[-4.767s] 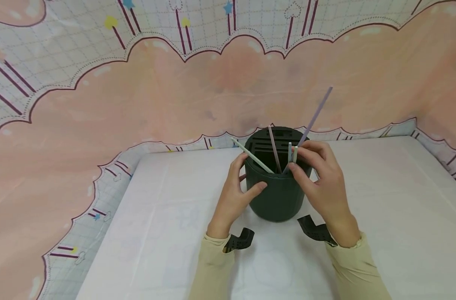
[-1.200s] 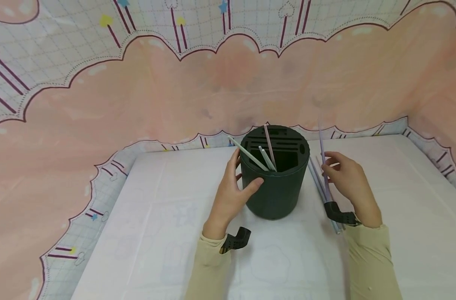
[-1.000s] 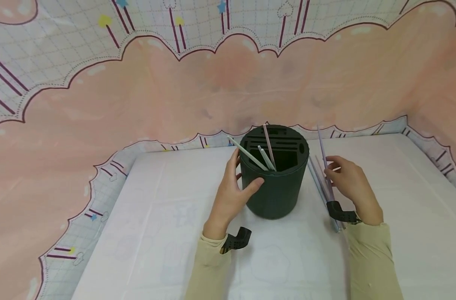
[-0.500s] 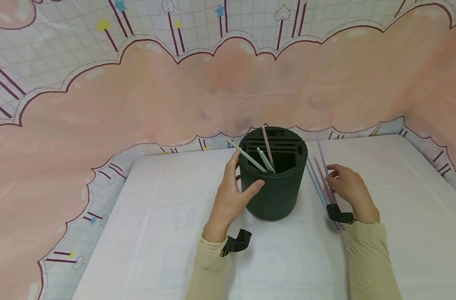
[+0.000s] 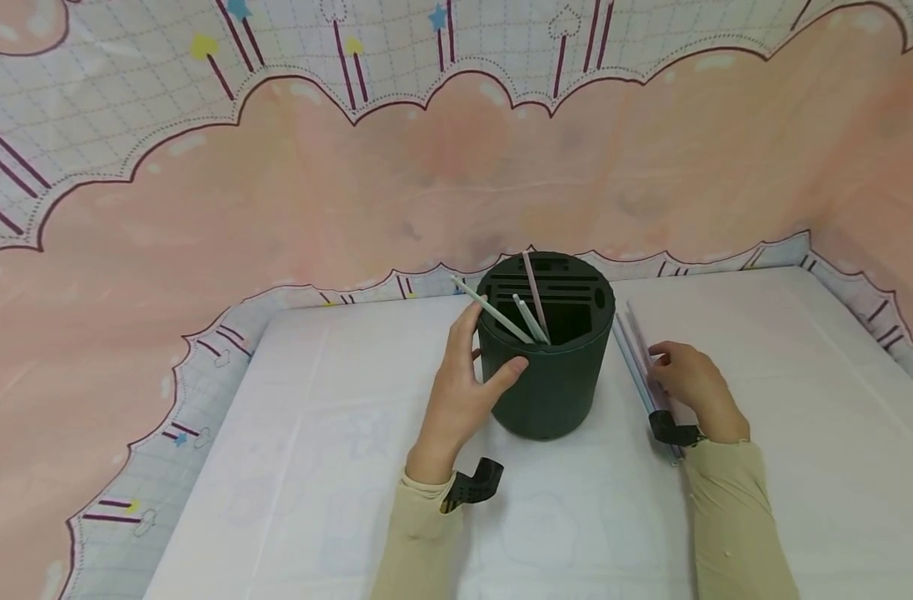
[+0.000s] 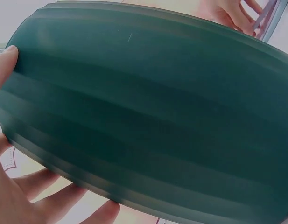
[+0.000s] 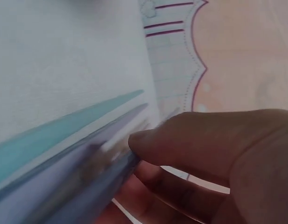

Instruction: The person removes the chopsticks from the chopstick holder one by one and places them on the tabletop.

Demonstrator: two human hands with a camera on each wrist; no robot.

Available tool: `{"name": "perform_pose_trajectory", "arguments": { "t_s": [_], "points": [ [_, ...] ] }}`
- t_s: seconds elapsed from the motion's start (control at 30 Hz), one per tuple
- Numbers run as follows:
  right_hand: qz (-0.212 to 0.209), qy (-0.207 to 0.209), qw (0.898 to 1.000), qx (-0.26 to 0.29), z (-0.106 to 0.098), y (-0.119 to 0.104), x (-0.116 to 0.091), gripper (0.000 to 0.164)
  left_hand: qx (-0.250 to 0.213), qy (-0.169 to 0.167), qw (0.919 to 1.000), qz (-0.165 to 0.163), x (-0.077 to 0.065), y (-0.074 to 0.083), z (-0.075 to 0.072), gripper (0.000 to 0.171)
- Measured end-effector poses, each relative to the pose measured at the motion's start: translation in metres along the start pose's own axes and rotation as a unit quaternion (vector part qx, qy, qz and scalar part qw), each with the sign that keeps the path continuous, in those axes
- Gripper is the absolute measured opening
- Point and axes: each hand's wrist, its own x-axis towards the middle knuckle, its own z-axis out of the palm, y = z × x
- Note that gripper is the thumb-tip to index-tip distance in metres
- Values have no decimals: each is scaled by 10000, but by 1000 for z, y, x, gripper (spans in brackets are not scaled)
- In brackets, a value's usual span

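Four sticks (image 5: 493,310) partly block the green holder (image 5: 546,392) my left hand (image 5: 459,396) grips, and a teal stick (image 7: 64,124) lies near the purple stick (image 7: 99,196) my right hand (image 5: 692,382) pinches.

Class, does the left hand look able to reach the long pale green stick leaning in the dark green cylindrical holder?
Probably yes: the pale green stick leans out beside the left hand, seemingly unobstructed, though that hand grips the dark green holder.

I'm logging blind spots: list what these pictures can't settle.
Lower ends of leaning sticks: head, hidden inside the holder.
Number of loose sticks: right wrist, blur; head, overlap and the black mount.
Rest of the right sleeve: head, cut off by bottom edge.
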Motion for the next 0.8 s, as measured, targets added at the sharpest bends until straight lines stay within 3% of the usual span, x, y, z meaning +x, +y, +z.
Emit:
{"name": "perform_pose_trajectory", "arguments": {
  "t_s": [0.6, 0.7, 0.8],
  "points": [
    [-124, 154, 9998, 43, 0, 1, 1, 31, -117, -41, 9999, -76, 4, 1, -1, 75],
    [-302, 406, 9984, 248, -4, -3, -1, 32, -127, -13, 9998, -126, 4, 1, -1, 75],
    [-585, 1020, 9915, 556, -9, -16, -4, 32, -140, 34, 9998, -136, 4, 0, -1, 74]
  ]
}}
